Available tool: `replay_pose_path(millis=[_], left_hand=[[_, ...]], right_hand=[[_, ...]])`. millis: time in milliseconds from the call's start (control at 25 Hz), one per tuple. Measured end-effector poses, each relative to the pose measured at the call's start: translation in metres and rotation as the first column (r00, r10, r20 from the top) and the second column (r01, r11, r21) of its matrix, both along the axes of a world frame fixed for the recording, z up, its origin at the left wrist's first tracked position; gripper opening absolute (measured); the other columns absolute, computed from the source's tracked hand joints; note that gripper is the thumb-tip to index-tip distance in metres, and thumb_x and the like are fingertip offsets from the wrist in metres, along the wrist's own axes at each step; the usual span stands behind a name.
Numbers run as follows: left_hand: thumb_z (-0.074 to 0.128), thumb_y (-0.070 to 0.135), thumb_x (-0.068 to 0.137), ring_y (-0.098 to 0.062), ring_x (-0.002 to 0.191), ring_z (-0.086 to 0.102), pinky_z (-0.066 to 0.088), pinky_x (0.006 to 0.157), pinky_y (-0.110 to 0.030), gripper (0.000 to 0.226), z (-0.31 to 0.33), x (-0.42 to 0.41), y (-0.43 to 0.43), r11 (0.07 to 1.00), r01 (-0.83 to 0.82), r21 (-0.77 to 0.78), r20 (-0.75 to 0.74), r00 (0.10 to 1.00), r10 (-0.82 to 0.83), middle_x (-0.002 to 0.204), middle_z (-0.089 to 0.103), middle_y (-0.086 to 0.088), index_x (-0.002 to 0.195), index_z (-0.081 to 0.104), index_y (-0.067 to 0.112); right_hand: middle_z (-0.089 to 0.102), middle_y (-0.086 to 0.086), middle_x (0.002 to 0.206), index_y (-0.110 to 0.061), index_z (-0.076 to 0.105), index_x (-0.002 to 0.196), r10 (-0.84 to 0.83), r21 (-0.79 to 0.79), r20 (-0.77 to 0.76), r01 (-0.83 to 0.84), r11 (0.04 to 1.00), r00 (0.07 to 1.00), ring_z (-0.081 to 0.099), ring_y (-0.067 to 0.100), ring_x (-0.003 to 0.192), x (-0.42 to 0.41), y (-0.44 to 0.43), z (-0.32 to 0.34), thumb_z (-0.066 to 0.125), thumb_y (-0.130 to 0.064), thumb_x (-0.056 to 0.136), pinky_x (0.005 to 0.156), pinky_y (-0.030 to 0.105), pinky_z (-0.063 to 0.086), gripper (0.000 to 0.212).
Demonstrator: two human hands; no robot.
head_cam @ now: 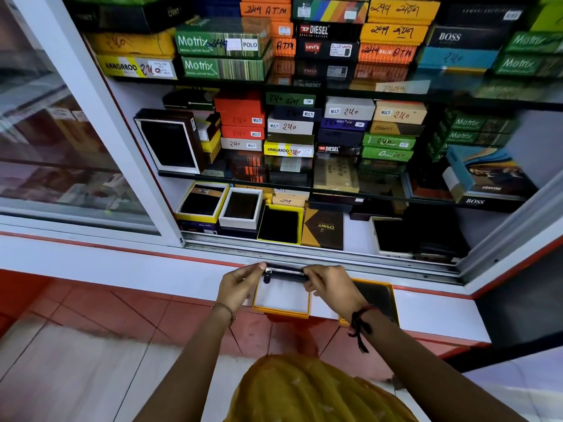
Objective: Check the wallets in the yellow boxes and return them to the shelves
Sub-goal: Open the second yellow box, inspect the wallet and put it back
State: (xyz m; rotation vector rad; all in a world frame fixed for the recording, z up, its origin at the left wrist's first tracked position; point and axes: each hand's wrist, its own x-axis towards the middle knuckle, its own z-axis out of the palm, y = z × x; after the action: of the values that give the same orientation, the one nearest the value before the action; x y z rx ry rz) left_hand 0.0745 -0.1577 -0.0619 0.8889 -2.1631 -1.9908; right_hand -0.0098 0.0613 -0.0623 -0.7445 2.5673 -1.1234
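Note:
A dark zip wallet (pixel 286 274) with a silver zipper is held edge-up between both hands, just above an open yellow-orange box (pixel 281 300) whose white inside is bare. My left hand (pixel 239 283) pinches the wallet's left end near the zip pull. My right hand (pixel 330 284) grips its right end. The box sits on the white ledge (pixel 122 266) in front of the cabinet. Its lid, or a second yellow box (pixel 376 296) with a dark inside, lies to the right, partly hidden by my right wrist.
The open cabinet holds glass shelves stacked with wallet boxes. On the bottom shelf stand an open yellow box (pixel 280 223), a white open box (pixel 240 207) and a brown box (pixel 323 228). A glass sliding door (pixel 61 132) is at left. Red floor tiles lie below.

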Motion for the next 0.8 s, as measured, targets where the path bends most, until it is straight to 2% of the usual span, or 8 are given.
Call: replay_pose_path(millis=[80,160,240,400,560,640,720,800], left_hand=[[0.075,0.051,0.071,-0.012,0.090,0.061,0.057,0.075,-0.028,0.034,0.008,-0.002,-0.003,0.989,0.006,0.146,-0.022,1.000,-0.003,0.095,0.071,0.008,0.096,0.076,0.028],[0.081,0.063,0.052,-0.015,0.099,0.064,0.058,0.086,-0.034,0.063,0.012,-0.006,-0.008,0.944,0.093,0.316,-0.029,0.996,-0.088,0.103,0.070,0.002,0.102,0.072,0.025],[0.083,0.060,0.052,-0.019,0.108,0.066,0.056,0.095,-0.036,0.069,0.018,-0.012,-0.011,0.906,0.171,0.386,-0.060,0.985,-0.161,0.111,0.071,-0.004,0.106,0.068,0.019],[0.069,0.032,0.083,-0.018,0.097,0.071,0.058,0.088,-0.026,0.024,0.032,-0.021,-0.001,0.918,0.095,0.386,-0.152,0.988,-0.038,0.099,0.076,-0.007,0.098,0.069,0.013],[0.068,0.016,0.086,-0.017,0.090,0.071,0.058,0.088,-0.027,0.003,0.036,-0.025,0.017,0.908,0.049,0.417,-0.216,0.975,0.047,0.085,0.076,0.000,0.085,0.072,0.016],[0.073,0.015,0.080,-0.016,0.085,0.069,0.057,0.088,-0.028,0.005,0.038,-0.026,0.024,0.903,0.039,0.427,-0.230,0.971,0.067,0.077,0.075,0.004,0.082,0.069,0.017],[0.075,0.014,0.076,-0.014,0.080,0.068,0.056,0.086,-0.029,0.010,0.036,-0.027,0.028,0.900,0.026,0.434,-0.243,0.966,0.089,0.073,0.074,0.007,0.083,0.068,0.019],[0.073,0.011,0.079,-0.011,0.078,0.068,0.056,0.084,-0.027,0.012,0.037,-0.027,0.029,0.901,0.034,0.432,-0.261,0.961,0.089,0.072,0.074,0.009,0.086,0.068,0.020]], right_hand=[[0.079,0.007,0.092,-0.007,0.070,0.119,0.042,-0.023,-0.060,-0.043,0.999,0.997,0.076,0.009,0.086,-0.002,0.003,0.012,0.047,-0.021,0.105,0.086,0.031,0.061,0.030],[0.079,0.004,0.092,-0.007,0.071,0.118,0.057,-0.056,-0.103,-0.063,0.996,0.993,0.075,0.004,0.085,-0.005,0.008,0.025,0.049,-0.021,0.105,0.084,0.026,0.061,0.029],[0.079,0.004,0.093,-0.008,0.071,0.119,0.071,-0.102,-0.125,-0.084,0.991,0.990,0.076,0.005,0.088,-0.008,0.011,0.039,0.050,-0.021,0.105,0.084,0.026,0.062,0.028],[0.076,0.005,0.087,-0.018,0.062,0.124,-0.053,-0.270,-0.028,0.043,0.962,0.998,0.077,0.008,0.077,0.001,0.009,0.065,0.061,-0.029,0.099,0.074,0.031,0.065,0.028],[0.071,0.007,0.064,-0.008,0.064,0.084,-0.177,-0.316,0.001,0.168,0.934,0.984,0.074,0.009,0.057,0.026,-0.010,0.076,0.081,-0.041,0.081,0.055,0.032,0.062,0.037],[0.077,0.008,0.070,-0.006,0.074,0.081,-0.140,-0.322,0.211,0.204,0.924,0.968,0.077,0.013,0.064,0.033,-0.025,0.077,0.081,-0.044,0.080,0.061,0.038,0.064,0.038],[0.081,0.012,0.083,-0.004,0.076,0.092,-0.078,-0.395,0.442,0.272,0.877,0.894,0.080,0.021,0.074,0.034,-0.035,0.078,0.081,-0.038,0.081,0.066,0.038,0.064,0.036],[0.080,0.017,0.090,0.000,0.076,0.096,-0.040,-0.440,0.521,0.309,0.843,0.852,0.080,0.028,0.082,0.032,-0.040,0.077,0.079,-0.029,0.085,0.066,0.033,0.063,0.031]])
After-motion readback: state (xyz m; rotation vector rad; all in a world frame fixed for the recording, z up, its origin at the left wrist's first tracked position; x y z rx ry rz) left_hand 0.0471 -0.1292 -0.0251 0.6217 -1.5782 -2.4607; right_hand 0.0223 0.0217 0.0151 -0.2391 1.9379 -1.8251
